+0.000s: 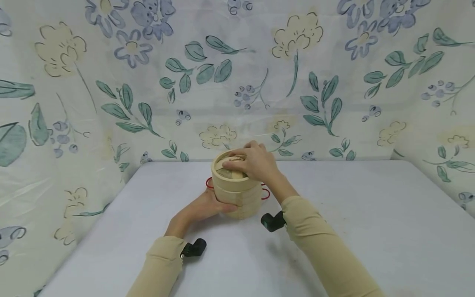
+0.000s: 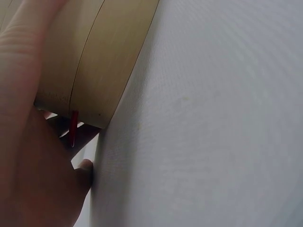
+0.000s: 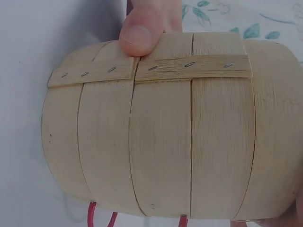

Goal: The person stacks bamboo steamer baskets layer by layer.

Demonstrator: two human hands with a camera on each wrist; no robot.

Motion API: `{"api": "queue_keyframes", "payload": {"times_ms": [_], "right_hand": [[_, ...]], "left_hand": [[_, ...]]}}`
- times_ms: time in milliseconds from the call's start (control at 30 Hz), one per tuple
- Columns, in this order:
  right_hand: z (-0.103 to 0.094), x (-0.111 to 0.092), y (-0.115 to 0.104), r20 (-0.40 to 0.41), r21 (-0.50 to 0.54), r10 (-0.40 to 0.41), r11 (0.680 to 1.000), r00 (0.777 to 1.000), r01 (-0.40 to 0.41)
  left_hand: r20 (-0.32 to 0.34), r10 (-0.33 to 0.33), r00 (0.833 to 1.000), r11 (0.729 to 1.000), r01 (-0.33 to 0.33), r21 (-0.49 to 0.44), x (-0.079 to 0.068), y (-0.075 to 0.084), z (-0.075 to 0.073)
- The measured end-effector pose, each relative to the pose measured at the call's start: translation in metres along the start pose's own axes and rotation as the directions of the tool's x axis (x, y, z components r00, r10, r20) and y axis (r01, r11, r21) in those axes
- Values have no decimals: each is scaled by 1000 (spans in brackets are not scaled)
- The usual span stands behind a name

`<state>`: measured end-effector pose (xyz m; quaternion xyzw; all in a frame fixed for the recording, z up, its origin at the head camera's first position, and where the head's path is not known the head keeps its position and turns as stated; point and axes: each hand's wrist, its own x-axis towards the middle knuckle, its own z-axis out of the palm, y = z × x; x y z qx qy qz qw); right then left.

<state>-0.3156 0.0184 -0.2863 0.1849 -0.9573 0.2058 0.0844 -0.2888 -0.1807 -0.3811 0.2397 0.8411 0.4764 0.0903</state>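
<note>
A round, stacked bamboo steamer (image 1: 245, 199) stands on the table with its lid (image 1: 219, 174) on top. Red loop handles (image 1: 266, 194) stick out from its sides. My left hand (image 1: 200, 206) grips the lower left side, thumb across the front and fingers behind. In the left wrist view those fingers reach past a red loop (image 2: 73, 127). From above, my right hand (image 1: 257, 162) holds the lid's top, thumb and fingers bent over its middle; the fingertips are partly hidden. Stapled bamboo strips (image 3: 189, 67) run up the wall in the right wrist view, beside my left thumb (image 3: 138, 38).
A white cloth-covered table (image 1: 356, 222) spreads around the steamer. Behind and along both sides hangs a floral sheet (image 1: 256, 53), meeting the table's far edge just past the steamer. Small black wrist cameras (image 1: 272, 222) jut inward from both sleeves.
</note>
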Motion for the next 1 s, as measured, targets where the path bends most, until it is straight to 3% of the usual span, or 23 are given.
{"api": "queue_keyframes", "payload": {"times_ms": [133,400,500,600,700,767,1000], "right_hand": [[-1,1,-2,4,47,6,999,1000,-6],[0,4,-8,28,126,11,992,1000,-14],[3,4,-9,30,151,3,988,1000,-7],[1,4,-5,12,224,-29,974,1000,26],[-6,3,5,-13,276,-61,959,998,63],[-11,0,16,-24,295,-63,953,998,67],[-28,-31,72,-57,199,20,980,998,-8]], "left_hand": [[-1,21,1000,1000,-21,-2,1,0,-2],[-9,0,1000,1000,0,10,-4,-4,-10],[-9,-67,998,998,67,6,-10,-5,-15],[-19,-182,983,982,183,48,-15,-4,-24],[-45,-237,971,964,240,114,-18,-4,-37],[-79,-229,970,959,239,151,-21,-4,-45],[-245,-203,948,934,263,243,-28,-5,-64]]}}
